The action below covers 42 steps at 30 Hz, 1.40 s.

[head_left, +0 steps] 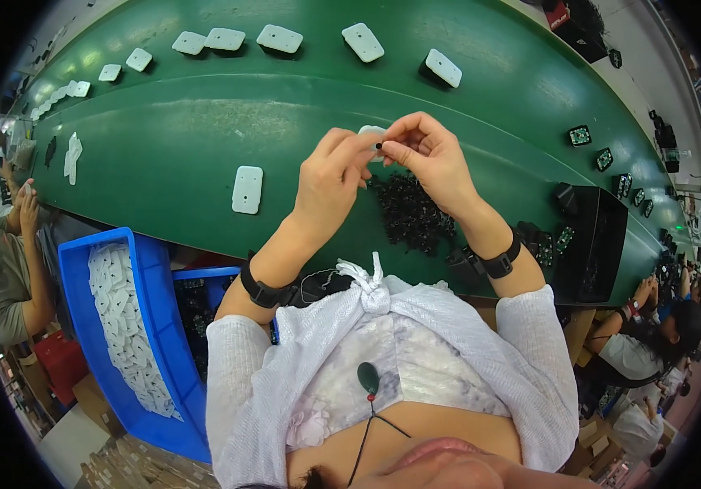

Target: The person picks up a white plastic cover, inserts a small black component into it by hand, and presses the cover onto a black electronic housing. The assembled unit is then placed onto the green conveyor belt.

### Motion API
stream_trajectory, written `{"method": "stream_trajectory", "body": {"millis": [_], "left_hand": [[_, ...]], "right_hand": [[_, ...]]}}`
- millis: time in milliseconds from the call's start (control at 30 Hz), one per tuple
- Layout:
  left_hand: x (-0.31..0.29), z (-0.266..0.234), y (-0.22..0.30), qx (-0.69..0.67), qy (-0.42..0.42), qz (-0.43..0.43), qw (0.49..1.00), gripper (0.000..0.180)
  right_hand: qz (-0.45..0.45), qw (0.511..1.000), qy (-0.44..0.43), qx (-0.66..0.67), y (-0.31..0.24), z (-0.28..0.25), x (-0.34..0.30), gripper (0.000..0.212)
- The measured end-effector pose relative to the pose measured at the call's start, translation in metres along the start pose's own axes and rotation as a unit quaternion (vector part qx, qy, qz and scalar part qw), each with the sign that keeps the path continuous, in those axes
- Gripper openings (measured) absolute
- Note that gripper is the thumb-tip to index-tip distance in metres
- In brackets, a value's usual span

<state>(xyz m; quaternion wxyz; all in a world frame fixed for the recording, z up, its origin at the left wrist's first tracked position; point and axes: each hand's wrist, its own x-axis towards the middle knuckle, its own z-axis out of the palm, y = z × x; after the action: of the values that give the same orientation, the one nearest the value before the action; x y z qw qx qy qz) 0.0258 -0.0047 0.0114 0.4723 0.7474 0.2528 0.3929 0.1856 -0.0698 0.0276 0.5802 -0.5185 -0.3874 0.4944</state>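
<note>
My left hand (332,175) and my right hand (433,163) meet over the green table, fingers pinched together. Between their fingertips is a small black part (380,147), which both hands seem to grip. Just behind the fingers a white piece (371,130) shows in part; whether it is held or lies on the table I cannot tell. A heap of small black parts (414,213) lies below my right hand. To the left of my left hand, one white rounded plastic cover (247,190) with small holes lies flat on the table.
Several white covers on black bases, such as one white-topped case (279,39), line the far green strip. At left stands a blue bin (159,314) of white parts. A black box (599,244) stands at right, near circuit boards (564,239). Other people sit at both sides.
</note>
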Motion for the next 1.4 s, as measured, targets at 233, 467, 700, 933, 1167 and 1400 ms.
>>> {"method": "stream_trajectory", "body": {"millis": [233,467,700,933,1167,1400], "left_hand": [[0.003,0.004,0.000,0.014,0.007,0.017,1.000,0.016],[0.003,0.004,-0.002,-0.138,0.006,-0.081,0.987,0.015],[0.002,0.011,0.000,-0.276,0.032,-0.140,0.950,0.020],[-0.005,0.009,0.002,-0.335,0.012,-0.152,0.930,0.010],[-0.009,-0.001,-0.007,-0.152,0.038,-0.050,0.986,0.005],[-0.010,0.000,-0.006,-0.206,-0.024,-0.099,0.973,0.004]], "right_hand": [[-0.043,0.993,0.028,-0.105,0.001,-0.002,-0.005,0.015],[-0.088,0.964,0.031,-0.250,-0.009,-0.004,-0.005,0.009],[-0.122,0.960,0.056,-0.245,-0.011,0.001,-0.005,0.008],[-0.140,0.946,0.082,-0.280,-0.006,0.011,-0.009,0.011],[-0.097,0.960,0.128,-0.228,0.004,0.029,-0.011,0.019],[-0.201,0.895,0.124,-0.377,-0.001,0.003,-0.013,0.029]]}}
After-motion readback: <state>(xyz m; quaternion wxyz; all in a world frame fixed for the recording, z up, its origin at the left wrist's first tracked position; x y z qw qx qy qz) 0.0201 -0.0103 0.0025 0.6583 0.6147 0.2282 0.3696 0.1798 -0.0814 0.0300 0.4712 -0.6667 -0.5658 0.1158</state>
